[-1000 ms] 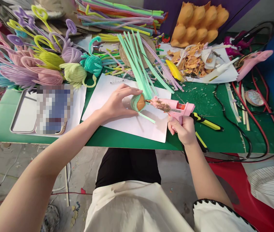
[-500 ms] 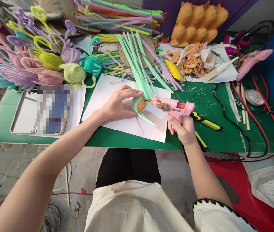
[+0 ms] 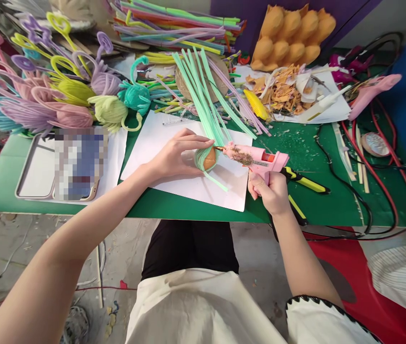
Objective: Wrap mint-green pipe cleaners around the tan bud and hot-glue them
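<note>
My left hand (image 3: 176, 155) grips a small brown ball (image 3: 209, 157) partly wound with a mint-green pipe cleaner (image 3: 216, 180), whose loose end trails down over a white sheet (image 3: 160, 138). My right hand (image 3: 272, 191) is closed round the handle of a pink glue gun (image 3: 260, 160). Its nozzle touches the right side of the ball. A bundle of mint-green pipe cleaners (image 3: 199, 93) lies just behind the ball.
Finished pipe-cleaner figures (image 3: 63, 95) crowd the back left of the green table (image 3: 296, 143). A phone on a tray (image 3: 77, 162) sits at the left. Orange foam moulds (image 3: 294, 33), paper scraps (image 3: 282, 88), a yellow-black tool (image 3: 306, 184) and red and black cables (image 3: 371, 167) fill the right.
My left hand has turned the ball slightly, and the green loose end has swung a little lower. The glue gun stays at the ball.
</note>
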`<state>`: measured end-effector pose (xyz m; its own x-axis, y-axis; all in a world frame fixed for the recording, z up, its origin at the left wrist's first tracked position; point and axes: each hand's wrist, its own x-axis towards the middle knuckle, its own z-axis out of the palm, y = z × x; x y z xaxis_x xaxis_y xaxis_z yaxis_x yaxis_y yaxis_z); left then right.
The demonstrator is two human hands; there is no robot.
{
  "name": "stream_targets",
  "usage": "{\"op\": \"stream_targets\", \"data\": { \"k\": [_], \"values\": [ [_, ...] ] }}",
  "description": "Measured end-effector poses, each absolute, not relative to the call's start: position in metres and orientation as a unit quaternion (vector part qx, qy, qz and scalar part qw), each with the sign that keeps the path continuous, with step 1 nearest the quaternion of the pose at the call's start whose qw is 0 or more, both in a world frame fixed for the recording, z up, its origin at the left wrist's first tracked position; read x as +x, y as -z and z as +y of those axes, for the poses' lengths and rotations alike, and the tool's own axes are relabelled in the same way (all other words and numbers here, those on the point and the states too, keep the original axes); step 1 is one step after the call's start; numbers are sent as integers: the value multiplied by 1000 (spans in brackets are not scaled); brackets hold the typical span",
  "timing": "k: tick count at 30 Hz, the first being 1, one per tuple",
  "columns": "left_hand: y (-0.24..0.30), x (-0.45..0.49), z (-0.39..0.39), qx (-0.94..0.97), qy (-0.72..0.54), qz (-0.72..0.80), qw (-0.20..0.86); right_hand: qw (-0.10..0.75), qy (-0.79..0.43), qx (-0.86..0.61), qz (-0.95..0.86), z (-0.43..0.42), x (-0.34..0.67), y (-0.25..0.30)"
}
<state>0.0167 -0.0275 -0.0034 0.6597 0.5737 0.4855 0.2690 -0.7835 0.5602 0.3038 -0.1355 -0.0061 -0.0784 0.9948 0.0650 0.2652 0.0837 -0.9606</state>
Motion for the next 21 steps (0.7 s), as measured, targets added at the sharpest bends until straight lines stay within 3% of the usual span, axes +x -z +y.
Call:
{"op": "stream_targets", "data": {
  "k": [21],
  "values": [
    [4, 16, -28, 878, -345, 243, 227, 468, -455, -511, -559, -137, 302, 4]
  ]
}}
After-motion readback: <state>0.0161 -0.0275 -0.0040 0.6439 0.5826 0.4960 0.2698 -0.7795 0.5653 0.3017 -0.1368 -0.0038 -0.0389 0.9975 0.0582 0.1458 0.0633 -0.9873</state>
